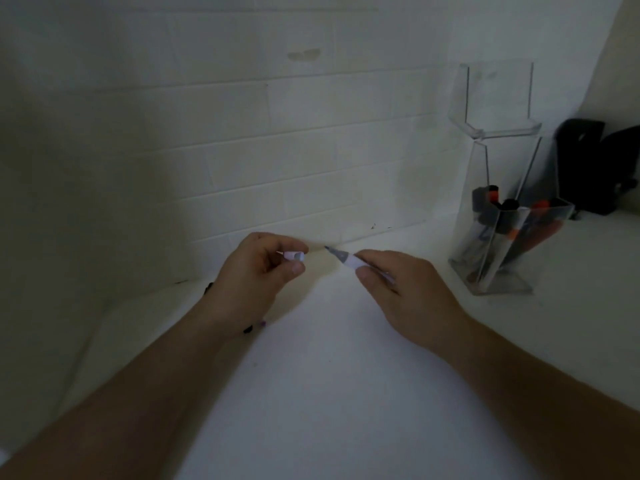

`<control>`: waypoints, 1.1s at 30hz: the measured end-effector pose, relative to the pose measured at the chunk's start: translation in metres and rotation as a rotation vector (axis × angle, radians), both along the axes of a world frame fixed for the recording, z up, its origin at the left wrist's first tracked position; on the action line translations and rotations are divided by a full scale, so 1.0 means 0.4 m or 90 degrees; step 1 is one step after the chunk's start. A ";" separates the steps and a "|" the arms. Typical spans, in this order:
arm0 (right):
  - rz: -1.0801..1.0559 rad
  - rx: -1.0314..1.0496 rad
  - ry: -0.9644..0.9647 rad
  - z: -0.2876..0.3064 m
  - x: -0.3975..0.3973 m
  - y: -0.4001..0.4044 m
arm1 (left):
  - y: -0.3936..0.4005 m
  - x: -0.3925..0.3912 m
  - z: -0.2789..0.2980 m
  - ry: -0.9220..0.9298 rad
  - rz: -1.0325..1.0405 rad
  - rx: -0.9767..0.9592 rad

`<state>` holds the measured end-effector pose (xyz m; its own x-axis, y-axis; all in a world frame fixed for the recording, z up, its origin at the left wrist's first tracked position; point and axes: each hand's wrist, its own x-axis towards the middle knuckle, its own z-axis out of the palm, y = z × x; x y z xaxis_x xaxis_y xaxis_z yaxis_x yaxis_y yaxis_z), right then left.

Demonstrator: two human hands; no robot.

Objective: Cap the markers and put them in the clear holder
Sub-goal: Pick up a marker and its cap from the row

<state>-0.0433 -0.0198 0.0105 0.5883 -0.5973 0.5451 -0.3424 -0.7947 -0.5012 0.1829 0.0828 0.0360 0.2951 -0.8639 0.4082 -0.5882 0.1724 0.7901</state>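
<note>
My right hand (398,289) grips a pale lilac marker (349,260) whose bare grey tip points left. A short gap away, my left hand (263,268) pinches the matching lilac cap (295,256) between thumb and fingers, its mouth facing the tip. Cap and tip are apart, both held above the white counter. The clear holder (540,216) stands at the right on the counter and contains several black and orange markers (502,220).
A white tiled wall (277,133) runs behind the white counter (329,375). A tall clear back panel rises from the holder. A dark object (595,168) sits in the far right corner. Dark beads of a wristband (254,326) show at my left wrist.
</note>
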 end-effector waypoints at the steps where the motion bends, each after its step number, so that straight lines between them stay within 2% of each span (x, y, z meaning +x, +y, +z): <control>1: -0.004 -0.031 0.005 0.003 0.002 0.004 | -0.001 -0.001 0.000 0.014 -0.005 0.002; 6: -0.015 -0.107 0.002 0.000 0.011 0.008 | 0.004 -0.007 0.004 0.052 -0.018 0.016; 11: -0.021 -0.115 0.011 -0.006 0.011 0.009 | 0.003 -0.023 0.004 -0.005 0.005 -0.011; 13: -0.028 -0.126 0.025 -0.006 0.010 0.014 | 0.002 -0.023 0.001 -0.043 0.007 -0.011; 17: -0.053 -0.196 0.079 -0.007 0.014 0.025 | -0.001 -0.028 -0.004 -0.193 -0.008 -0.022; 20: -0.077 -0.220 0.089 -0.005 0.017 0.028 | -0.001 -0.031 -0.005 -0.242 -0.028 -0.016; 27: -0.153 -0.320 0.123 0.014 0.015 0.031 | 0.024 -0.049 0.004 -0.125 -0.075 0.035; 29: -0.146 -0.326 0.120 0.014 0.013 0.032 | 0.024 -0.045 0.008 -0.183 -0.046 0.061; 31: -0.138 -0.331 0.111 0.016 0.013 0.033 | 0.021 -0.045 0.016 -0.316 -0.024 0.077; 33: -0.129 -0.329 0.095 0.016 0.016 0.035 | 0.019 -0.055 0.026 -0.393 -0.008 0.090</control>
<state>-0.0371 -0.0056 0.0169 0.5826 -0.3841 0.7163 -0.5504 -0.8349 0.0000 0.1610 0.0904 0.0464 0.0314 -0.9237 0.3819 -0.9418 0.1006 0.3207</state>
